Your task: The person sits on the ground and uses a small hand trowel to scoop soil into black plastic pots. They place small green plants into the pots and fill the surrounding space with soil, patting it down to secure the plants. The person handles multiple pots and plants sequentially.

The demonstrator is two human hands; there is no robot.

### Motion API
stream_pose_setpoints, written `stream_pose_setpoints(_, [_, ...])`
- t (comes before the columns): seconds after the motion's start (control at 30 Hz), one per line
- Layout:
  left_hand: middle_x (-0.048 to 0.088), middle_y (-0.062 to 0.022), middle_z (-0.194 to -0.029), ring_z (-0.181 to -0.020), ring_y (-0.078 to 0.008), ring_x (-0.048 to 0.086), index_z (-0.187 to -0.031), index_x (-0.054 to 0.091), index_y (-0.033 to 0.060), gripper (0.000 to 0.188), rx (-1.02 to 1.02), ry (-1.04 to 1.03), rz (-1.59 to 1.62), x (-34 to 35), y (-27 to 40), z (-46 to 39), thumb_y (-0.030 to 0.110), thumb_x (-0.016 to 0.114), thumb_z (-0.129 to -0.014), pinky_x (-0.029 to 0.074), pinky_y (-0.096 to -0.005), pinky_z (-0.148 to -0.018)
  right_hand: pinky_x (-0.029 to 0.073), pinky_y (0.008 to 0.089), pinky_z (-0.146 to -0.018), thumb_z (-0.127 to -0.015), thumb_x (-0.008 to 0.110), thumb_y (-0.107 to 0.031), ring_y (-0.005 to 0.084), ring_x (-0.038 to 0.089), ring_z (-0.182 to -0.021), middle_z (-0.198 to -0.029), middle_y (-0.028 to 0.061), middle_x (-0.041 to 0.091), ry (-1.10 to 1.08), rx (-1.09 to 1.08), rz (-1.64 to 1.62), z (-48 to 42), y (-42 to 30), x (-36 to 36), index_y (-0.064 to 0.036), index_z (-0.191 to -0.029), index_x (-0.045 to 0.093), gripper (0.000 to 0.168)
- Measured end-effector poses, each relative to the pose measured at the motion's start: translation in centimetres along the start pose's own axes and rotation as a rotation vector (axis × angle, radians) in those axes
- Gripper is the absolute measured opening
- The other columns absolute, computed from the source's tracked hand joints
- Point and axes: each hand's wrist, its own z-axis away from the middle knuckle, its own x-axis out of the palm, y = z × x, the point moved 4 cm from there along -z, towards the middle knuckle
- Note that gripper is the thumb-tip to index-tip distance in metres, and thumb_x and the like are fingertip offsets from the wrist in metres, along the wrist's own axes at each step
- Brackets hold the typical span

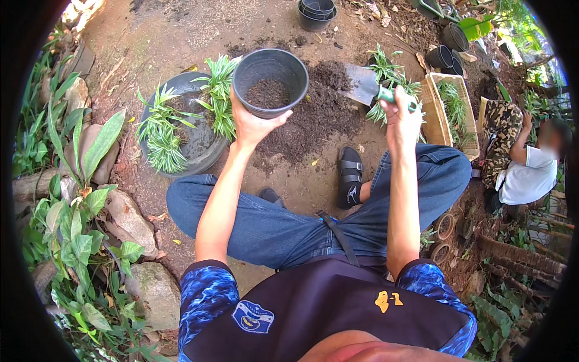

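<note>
My left hand [255,120] holds up a black plastic plant pot [271,106] from below and its near side. Some dark soil [268,94] lies in the bottom of the pot. In my right hand [401,118] is the green handle of a garden trowel [362,83]. Its metal blade points left, with dark soil on its tip, over a heap of loose soil [307,129] on the ground. Left of the pot, variegated spider plants [165,147] rest in and on a round black basin [203,154]. More spider plants [384,68] lie beyond the trowel.
A cream plastic crate [472,131] holding spider plants stands at right, near a seated person [527,167]. Stacked black pots [316,16] stand at the far side, and more pots [438,57] lie far right. Rocks [129,221] and leafy plants [77,240] border the left.
</note>
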Motion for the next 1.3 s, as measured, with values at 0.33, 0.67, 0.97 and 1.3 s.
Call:
stream_pose_setpoints(0.33, [0.05, -0.02, -0.142, -0.131, -0.0318, 0.053, -0.15, 0.026, -0.0025, 0.132, 0.093, -0.134, 0.17, 1.6, 5.0, 0.3, 0.021, 0.102, -0.045, 0.044, -0.0439, -0.112, 0.058, 0.0287, -0.072, -0.081, 0.087, -0.019, 0.0169, 0.073, -0.085, -0.094, 0.0112, 0.075, -0.289, -0.638, 0.869, 7.3, -10.0, 12.2, -0.002, -0.097, 0.061, 0.036])
stream_pose_setpoints(0.67, [0.057, -0.0156, -0.133, -0.123, -0.0275, 0.059, -0.142, 0.038, -0.0001, 0.117, -0.155, -0.266, 0.273, 1.4, 6.7, 2.6, 0.024, 0.102, -0.048, 0.047, -0.042, -0.107, 0.054, 0.0373, -0.09, -0.08, 0.084, -0.015, 0.0269, 0.069, -0.101, -0.108, 0.0067, 0.073, -0.65, -0.87, 0.814, 10.8, -10.6, 13.6, -0.007, -0.116, 0.056, 0.046])
stream_pose_setpoints(0.97, [0.059, -0.0147, -0.131, -0.122, -0.0266, 0.06, -0.141, 0.04, 0.0005, 0.116, -0.212, -0.269, 0.374, 2.1, 7.0, 3.9, 0.024, 0.103, -0.046, 0.048, -0.0399, -0.106, 0.054, 0.0373, -0.089, -0.084, 0.08, -0.013, 0.0291, 0.068, -0.103, -0.109, 0.0091, 0.071, -0.696, -0.746, 0.761, 11.3, -9.6, 13.7, -0.005, -0.117, 0.056, 0.042])
stream_pose_setpoints(1.3, [0.058, -0.0155, -0.133, -0.123, -0.0282, 0.059, -0.143, 0.037, 0.001, 0.125, -0.136, -0.305, 0.266, 1.8, 7.4, 3.8, 0.021, 0.104, -0.04, 0.047, -0.0411, -0.107, 0.053, 0.0355, -0.089, -0.085, 0.078, -0.007, 0.0244, 0.069, -0.104, -0.104, 0.0067, 0.073, -0.766, -0.766, 0.866, 11.0, -9.6, 14.0, -0.006, -0.122, 0.052, 0.045])
